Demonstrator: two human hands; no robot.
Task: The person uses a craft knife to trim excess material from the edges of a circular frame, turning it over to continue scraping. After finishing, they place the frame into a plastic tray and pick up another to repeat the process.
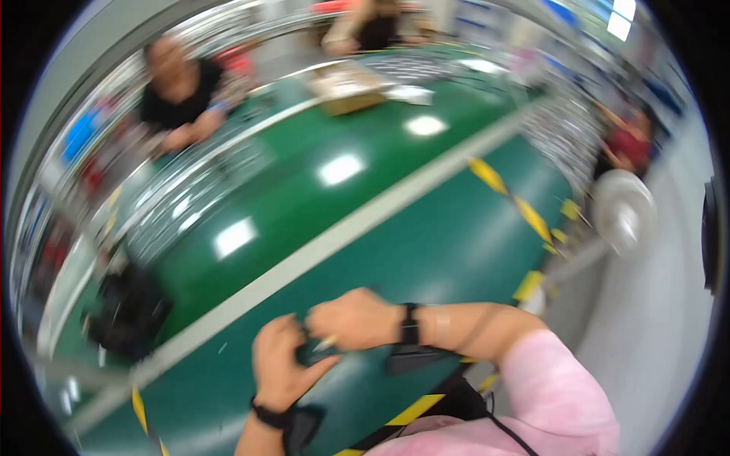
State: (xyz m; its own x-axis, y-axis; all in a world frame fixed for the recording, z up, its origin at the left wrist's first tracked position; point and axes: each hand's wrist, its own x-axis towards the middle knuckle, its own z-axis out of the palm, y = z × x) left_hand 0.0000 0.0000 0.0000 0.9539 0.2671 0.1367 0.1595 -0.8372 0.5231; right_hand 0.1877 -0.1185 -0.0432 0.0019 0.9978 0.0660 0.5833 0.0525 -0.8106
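Pink sleeve [559,387], small pale blurred piece [326,343] between left hand [280,363] and right hand [357,318], fingers [319,319] curled, grip unclear

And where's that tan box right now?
In the head view, the tan box is near the top, just left of centre, at the far side of the shiny green surface, immediately left of a blurred white item.

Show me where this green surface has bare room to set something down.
Near side: the green tabletop beyond your right hand, between the pale strip and striped tape, looks free. So does the green stretch from that strip to the cardboard box. Crowded: left end, with dark bundle and clear packs; far right, with a blurred silvery pile.
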